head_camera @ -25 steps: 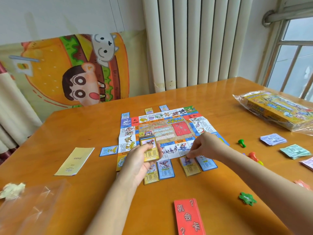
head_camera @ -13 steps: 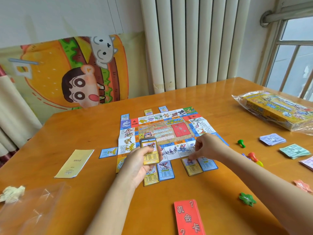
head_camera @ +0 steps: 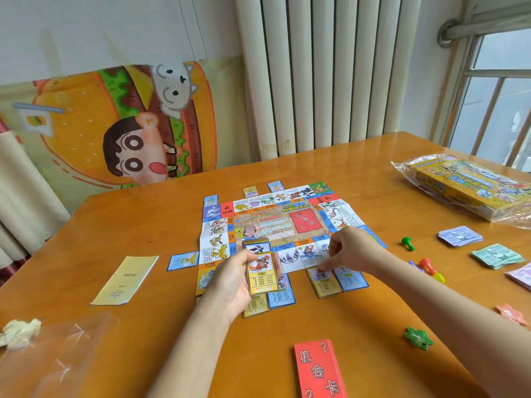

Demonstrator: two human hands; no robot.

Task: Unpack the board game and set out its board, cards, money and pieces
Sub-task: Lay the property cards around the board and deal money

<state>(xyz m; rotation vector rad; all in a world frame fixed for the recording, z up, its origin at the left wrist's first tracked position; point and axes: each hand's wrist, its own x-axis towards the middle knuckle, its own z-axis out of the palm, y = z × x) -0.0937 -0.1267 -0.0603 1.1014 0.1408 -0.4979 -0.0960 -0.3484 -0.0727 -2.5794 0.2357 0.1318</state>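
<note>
The paper game board [head_camera: 281, 222] lies flat mid-table with property cards laid round its edges. My left hand [head_camera: 232, 285] grips a stack of property cards [head_camera: 261, 271], a yellow card on top. My right hand [head_camera: 350, 248] has curled fingers whose tips touch a yellow card [head_camera: 324, 282] lying at the board's near edge beside a blue card [head_camera: 352, 280]. A red chance-card deck [head_camera: 319, 369] sits near me. Money piles [head_camera: 459, 235] [head_camera: 497, 255] and a green pawn [head_camera: 408, 244] and a red pawn [head_camera: 426, 265] lie to the right.
The game box in its plastic wrap [head_camera: 471, 185] sits at the far right. A yellow rule booklet [head_camera: 125, 280], a clear plastic bag [head_camera: 54, 354] and crumpled paper [head_camera: 18, 333] lie at the left. Green [head_camera: 418, 337] and orange [head_camera: 511, 313] tokens lie at the right.
My right hand has slid the yellow card closer to the board's near edge. The left hand keeps holding the stack, nearly still.
</note>
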